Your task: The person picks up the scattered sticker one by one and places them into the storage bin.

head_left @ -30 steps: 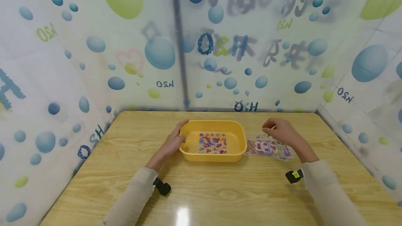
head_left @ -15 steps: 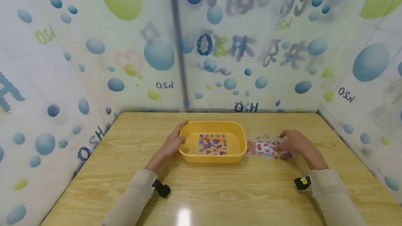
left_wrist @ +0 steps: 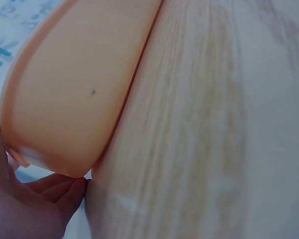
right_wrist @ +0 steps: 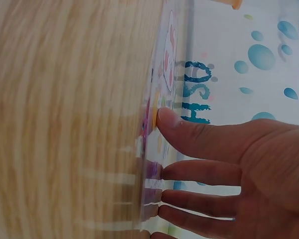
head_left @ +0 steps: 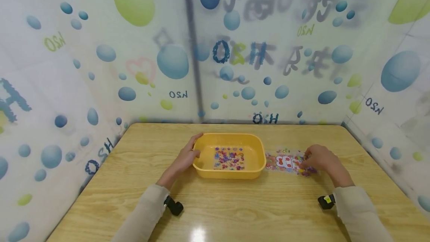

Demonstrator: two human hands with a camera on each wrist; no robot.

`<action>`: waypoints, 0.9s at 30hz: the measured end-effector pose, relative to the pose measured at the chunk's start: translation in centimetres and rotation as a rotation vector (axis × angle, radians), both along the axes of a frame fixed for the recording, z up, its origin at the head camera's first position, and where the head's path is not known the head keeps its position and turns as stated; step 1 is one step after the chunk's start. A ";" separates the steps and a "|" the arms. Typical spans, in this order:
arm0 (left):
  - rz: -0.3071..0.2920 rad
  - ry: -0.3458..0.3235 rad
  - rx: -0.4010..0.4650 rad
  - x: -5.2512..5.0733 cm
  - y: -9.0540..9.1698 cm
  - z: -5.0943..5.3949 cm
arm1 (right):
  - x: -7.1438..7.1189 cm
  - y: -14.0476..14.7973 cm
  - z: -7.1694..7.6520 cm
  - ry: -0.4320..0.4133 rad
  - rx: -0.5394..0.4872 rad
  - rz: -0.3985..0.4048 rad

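Observation:
A yellow plastic basin (head_left: 230, 174) stands on the table in the head view. Small colourful pieces or stickers (head_left: 230, 160) show in a rectangular patch on its floor. My left hand (head_left: 184, 159) grips its left side, thumb over the rim; in the left wrist view the fingers (left_wrist: 57, 194) lie against the basin's outer wall. To the basin's right lies a flat clear packet or sheet (head_left: 284, 162) printed with a white cartoon face. My right hand (head_left: 321, 158) is over its right end. In the right wrist view, the thumb (right_wrist: 199, 139) and extended fingertips touch its surface.
The wooden table (head_left: 215, 208) reaches back to a patterned curtain (head_left: 289, 85) with bubble prints, which also closes in both sides. A small black camera is strapped to each wrist.
My right hand has come down and to the right, from above the packet onto its right end. The left hand has kept its grip on the basin.

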State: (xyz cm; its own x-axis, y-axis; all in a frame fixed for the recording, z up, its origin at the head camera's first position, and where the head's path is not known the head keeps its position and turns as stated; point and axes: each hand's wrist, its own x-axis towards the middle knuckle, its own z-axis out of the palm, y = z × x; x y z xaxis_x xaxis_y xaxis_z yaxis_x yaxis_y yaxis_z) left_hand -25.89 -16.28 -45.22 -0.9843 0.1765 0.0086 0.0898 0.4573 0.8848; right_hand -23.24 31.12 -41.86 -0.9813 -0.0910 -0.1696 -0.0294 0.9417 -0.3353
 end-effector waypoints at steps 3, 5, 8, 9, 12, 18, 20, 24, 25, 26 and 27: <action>0.003 -0.002 -0.001 0.0 0.0 0.0 | 0.1 -0.3 0.1 -0.005 0.013 0.004; 0.006 0.001 -0.007 0.0 0.1 0.0 | 0.2 -0.5 0.1 -0.007 0.017 0.004; 0.010 0.006 -0.016 0.0 0.1 0.0 | 0.3 -0.7 0.0 -0.007 0.014 -0.002; 0.010 0.010 -0.019 0.0 0.1 0.0 | 0.3 -0.7 0.0 -0.006 0.012 -0.004; 0.007 0.012 -0.020 0.0 0.1 0.0 | 0.5 -0.9 0.0 -0.006 0.008 -0.008; 0.003 -0.001 -0.015 0.1 0.0 0.0 | 0.8 -1.5 0.1 -0.003 0.005 -0.022; 0.002 -0.004 -0.016 0.0 0.0 0.0 | 0.9 -1.6 0.1 0.004 0.011 -0.028; 0.001 -0.002 -0.016 0.0 0.0 -0.1 | 0.9 -1.7 0.1 0.010 0.023 -0.037; -0.001 -0.001 -0.015 0.0 0.0 -0.1 | 0.9 -1.7 0.1 0.014 0.027 -0.036; -0.002 0.001 -0.015 -0.1 0.0 -0.1 | 0.8 -1.7 0.1 0.015 0.028 -0.036; -0.004 0.002 -0.014 -0.1 0.0 -0.1 | 0.8 -1.8 0.0 0.015 0.031 -0.037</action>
